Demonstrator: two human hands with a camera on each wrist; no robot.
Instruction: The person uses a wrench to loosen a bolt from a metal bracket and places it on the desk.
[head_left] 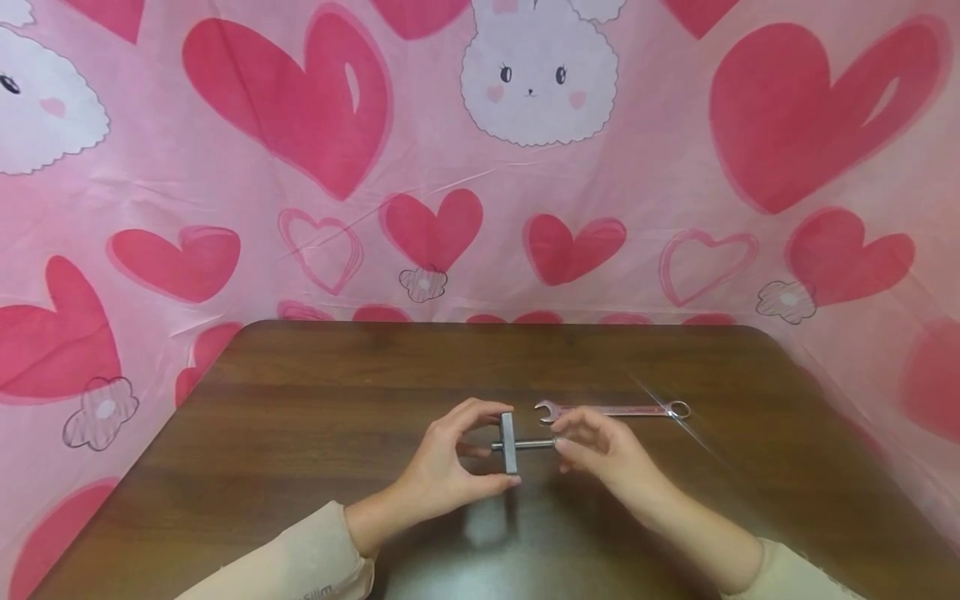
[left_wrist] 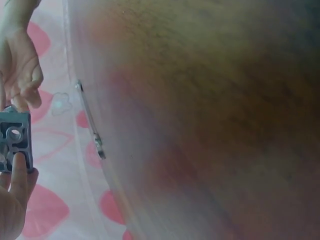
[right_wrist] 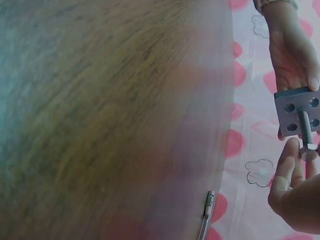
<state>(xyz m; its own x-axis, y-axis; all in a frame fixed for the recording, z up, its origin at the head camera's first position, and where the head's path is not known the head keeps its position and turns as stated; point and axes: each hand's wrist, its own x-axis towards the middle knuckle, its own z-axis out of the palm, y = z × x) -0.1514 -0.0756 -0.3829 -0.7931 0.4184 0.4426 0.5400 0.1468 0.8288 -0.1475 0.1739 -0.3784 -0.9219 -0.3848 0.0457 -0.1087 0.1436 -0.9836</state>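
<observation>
My left hand (head_left: pixel 442 467) holds a small grey metal plate (head_left: pixel 510 463) upright by its top and bottom edges, above the table. In the right wrist view the plate (right_wrist: pixel 287 118) has several round holes. The other face, in the left wrist view, shows recessed pockets, with a left fingertip on it. A long bolt (head_left: pixel 534 444) runs through the plate's middle, and its tip sticks out a little on the left side. At the bolt's head end, my right hand (head_left: pixel 611 450) pinches it between thumb and fingers. What looks like a nut (right_wrist: pixel 312 147) sits near the head.
A combination wrench (head_left: pixel 626 411) lies on the dark wooden table (head_left: pixel 337 367), behind the right hand, its open end to the left. Pink cloth (head_left: pixel 450 167) with hearts and rabbit faces hangs behind the table's far edge and along its sides.
</observation>
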